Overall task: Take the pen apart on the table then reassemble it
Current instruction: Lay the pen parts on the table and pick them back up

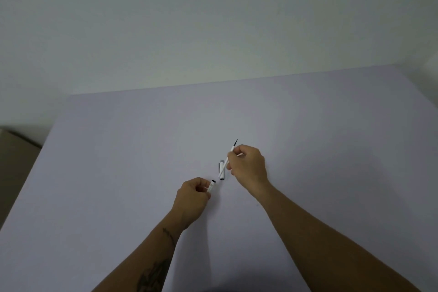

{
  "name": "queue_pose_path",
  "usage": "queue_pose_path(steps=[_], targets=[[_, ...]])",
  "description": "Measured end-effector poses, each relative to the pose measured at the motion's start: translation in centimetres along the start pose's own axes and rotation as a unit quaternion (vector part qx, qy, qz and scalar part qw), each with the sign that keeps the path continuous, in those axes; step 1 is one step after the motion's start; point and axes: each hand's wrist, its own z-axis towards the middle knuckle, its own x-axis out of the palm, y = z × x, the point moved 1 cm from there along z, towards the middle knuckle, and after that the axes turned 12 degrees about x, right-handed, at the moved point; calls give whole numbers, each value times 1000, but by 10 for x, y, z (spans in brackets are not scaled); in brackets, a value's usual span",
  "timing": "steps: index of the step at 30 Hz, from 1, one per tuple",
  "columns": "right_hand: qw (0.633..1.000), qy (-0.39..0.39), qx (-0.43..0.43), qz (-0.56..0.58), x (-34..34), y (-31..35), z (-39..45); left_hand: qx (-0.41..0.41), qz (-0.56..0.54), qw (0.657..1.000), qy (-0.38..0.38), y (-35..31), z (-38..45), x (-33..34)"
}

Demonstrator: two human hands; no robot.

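Your right hand (247, 167) has its grip closed on the thin white refill (231, 151), pinched near the dark tip, which points up and away; the shaft slants down toward the left. Your left hand (193, 198) is curled shut around the pen barrel (211, 185), whose dark open end pokes out above your fingers. The 2 parts are apart, not joined. Between your hands, the white cap (221, 169) lies on the pale counter (118, 161), just beside the refill's lower end. Both forearms reach in from the bottom edge, wrists raised.
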Motion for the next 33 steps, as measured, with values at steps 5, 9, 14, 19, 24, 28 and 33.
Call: queue_pose_path(steps=[5,9,14,19,24,28,33], targets=[[1000,12,1,26,7,1,-5,9,-16,1000,-5,-3,3,2],[1000,14,-1,21,8,0,-6,10,-21,1000,-9,-1,0,2],[996,76,-9,-44,10,-2,-6,33,-39,999,-18,-5,-1,0],[993,108,45,2,13,-4,-2,43,-38,998,-19,-8,-1,-2],[989,138,57,-6,19,-9,2,41,-39,998,-21,-7,1,-2],[986,159,55,-16,14,-11,10,28,-36,999,-26,-2,3,-4],[982,20,33,-183,-13,-20,44,5,-41,999,-30,6,5,-12]])
